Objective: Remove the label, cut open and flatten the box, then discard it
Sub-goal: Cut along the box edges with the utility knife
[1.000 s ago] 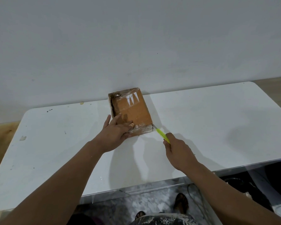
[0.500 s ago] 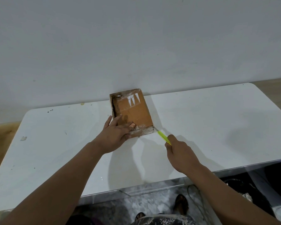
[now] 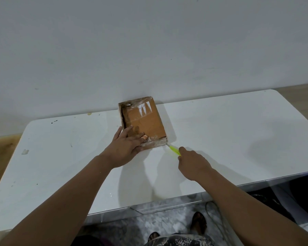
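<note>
Cardboard box (image 3: 144, 121) is lying flat on the white table (image 3: 220, 132), at the far edge & up against the wall (image 3: 149, 50), w/ shiny clear tape over its top & near edge. Left hand (image 3: 126, 148) is pressing down on the box's near-left corner, fingers spread flat across the brown top, thumb wrapping the taped near edge. A ring is showing on one finger. Right hand (image 3: 192, 162) is gripping a utility knife (image 3: 173, 150) w/ a yellow-green handle, fingers curled tight round it. Knife's thin metal tip is touching the box's near-right corner, low down by the tabletop; handle is angling back toward the right hand. Can't tell if the blade is actually in the cardboard. Both forearms are reaching over the table's near edge. Feet in sandals are showing on the grey floor (image 3: 167, 222) below.
</note>
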